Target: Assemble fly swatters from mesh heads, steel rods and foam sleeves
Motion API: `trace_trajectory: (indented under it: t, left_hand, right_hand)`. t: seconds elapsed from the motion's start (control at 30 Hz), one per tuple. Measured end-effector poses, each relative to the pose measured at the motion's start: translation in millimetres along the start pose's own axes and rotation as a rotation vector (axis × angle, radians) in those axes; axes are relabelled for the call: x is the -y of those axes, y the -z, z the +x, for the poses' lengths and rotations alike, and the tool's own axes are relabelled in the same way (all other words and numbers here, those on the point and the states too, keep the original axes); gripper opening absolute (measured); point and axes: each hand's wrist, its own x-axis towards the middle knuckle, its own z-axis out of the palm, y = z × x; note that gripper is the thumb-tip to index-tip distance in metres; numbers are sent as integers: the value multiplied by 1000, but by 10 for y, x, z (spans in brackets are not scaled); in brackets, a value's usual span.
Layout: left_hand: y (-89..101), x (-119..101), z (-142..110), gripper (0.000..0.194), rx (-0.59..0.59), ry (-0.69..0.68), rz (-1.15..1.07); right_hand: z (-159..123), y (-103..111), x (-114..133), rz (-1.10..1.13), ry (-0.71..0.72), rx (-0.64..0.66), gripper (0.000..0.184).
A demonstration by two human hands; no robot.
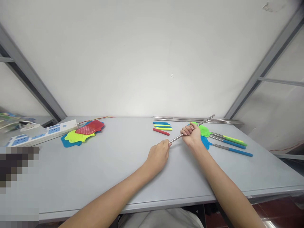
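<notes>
Metal rod (204, 121) over the table (106, 177) points to two o'clock; swatter heads (79, 136) lie stacked at nine, perhaps leaving room; left hand (159, 153) encloses the rod's near end, right hand (192, 133) its middle, I'd guess for steadiness; swatters (235, 144) at four

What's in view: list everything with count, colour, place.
Wall: one, white, behind
Frame posts: at least two, grey, either side
Table: one, grey, centre
Floor: one, red, lower right
Clutter: count unclear, mixed, far left
Power strip: one, white and blue, left
Wires: count unclear, red and yellow, rear left
Swatter heads: at least four, blue, yellow, red, left
Short tubes: five, blue, yellow, red, rear centre
Long rods: several, silver, along wall
Swatters: at least three, green and blue, right
Held rod: one, silver, right of centre
Left hand, right hand: one each, bare, gripping rod
</notes>
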Motion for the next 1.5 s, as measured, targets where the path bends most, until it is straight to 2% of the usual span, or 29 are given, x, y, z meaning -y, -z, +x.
trace_trajectory:
  t: [0.4,0.8,1.2,1.5]
  left_hand:
    - [-1,61,42,26,-6,0,116]
    - [16,76,35,21,-7,-20,86]
    - [3,70,-3,20,1,29,-7]
    - [4,-6,27,26,-26,-36,-125]
  right_hand:
    - [120,172,-146,-22,-41,-77,22]
    - [27,190,-298,48,116,-71,21]
    - [-234,17,-408,90,221,-57,24]
    - [-339,-198,-118,104,186,6,39]
